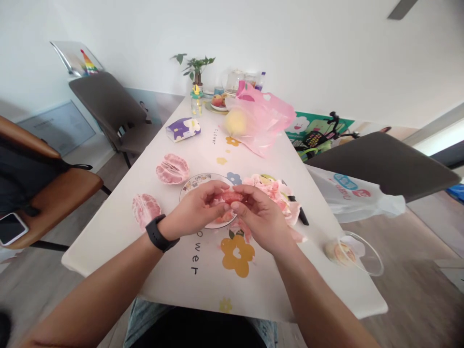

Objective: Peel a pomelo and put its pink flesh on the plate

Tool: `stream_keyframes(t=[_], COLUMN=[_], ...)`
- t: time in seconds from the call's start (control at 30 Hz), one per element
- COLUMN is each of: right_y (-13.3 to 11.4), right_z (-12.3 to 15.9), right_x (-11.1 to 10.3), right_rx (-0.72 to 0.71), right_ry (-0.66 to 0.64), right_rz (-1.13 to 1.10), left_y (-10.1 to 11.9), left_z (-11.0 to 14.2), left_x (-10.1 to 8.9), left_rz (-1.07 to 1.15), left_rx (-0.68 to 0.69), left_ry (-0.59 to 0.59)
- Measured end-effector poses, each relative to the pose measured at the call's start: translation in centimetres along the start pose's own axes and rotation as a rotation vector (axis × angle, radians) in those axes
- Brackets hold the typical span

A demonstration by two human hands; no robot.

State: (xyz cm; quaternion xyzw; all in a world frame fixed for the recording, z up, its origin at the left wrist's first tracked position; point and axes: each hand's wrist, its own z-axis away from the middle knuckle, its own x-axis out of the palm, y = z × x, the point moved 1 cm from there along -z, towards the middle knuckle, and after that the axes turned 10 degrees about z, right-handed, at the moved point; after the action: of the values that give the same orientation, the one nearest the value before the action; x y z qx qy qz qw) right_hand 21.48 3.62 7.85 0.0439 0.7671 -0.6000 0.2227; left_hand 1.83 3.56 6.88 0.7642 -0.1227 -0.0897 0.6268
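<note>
My left hand [197, 207], with a black band on its wrist, and my right hand [261, 212] meet over a round plate [189, 185] near the table's middle. Between their fingertips is a red pomelo segment [232, 197], pinched from both sides. More pieces of red flesh [222, 218] lie on the plate below, partly covered by my hands. Two large peeled pomelo chunks [172, 169] rest to the left, one by the plate and one beside my left wrist. A pile of peel [279, 195] lies beyond my right hand, with a black handle [303, 216] sticking out.
A pink plastic bag [270, 116] with a yellow fruit [235, 122] stands farther back, near a purple tissue pack [183, 129]. A clear cup [340, 252] is at the right edge. A white bag [355, 195] hangs there. Chairs [105, 111] flank the table.
</note>
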Motion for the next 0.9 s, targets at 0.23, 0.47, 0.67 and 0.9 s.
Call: stream_keyframes(t=[0.23, 0.47, 0.67, 0.9], right_y=[-0.5, 2.2, 3.2, 2.8], right_z=[-1.7, -3.5, -4.5, -4.1], right_x=[1.1, 2.3, 2.8, 3.1], right_rx=[0.171, 0.257, 0.267, 0.033], right_ry=[-0.114, -0.135, -0.02, 0.007], right_rz=[-0.14, -0.486, -0.323, 0.224], left_y=[-1.3, -3.3, -2.9, -3.8], left_z=[0.2, 0.2, 0.4, 0.2], left_x=[-1.8, -2.9, -2.6, -2.3], left_rz=[0.294, 0.518, 0.537, 0.235], left_rx=[-0.083, -0.122, -0.089, -0.079], left_ry=[-0.028, 0.011, 0.178, 0.366])
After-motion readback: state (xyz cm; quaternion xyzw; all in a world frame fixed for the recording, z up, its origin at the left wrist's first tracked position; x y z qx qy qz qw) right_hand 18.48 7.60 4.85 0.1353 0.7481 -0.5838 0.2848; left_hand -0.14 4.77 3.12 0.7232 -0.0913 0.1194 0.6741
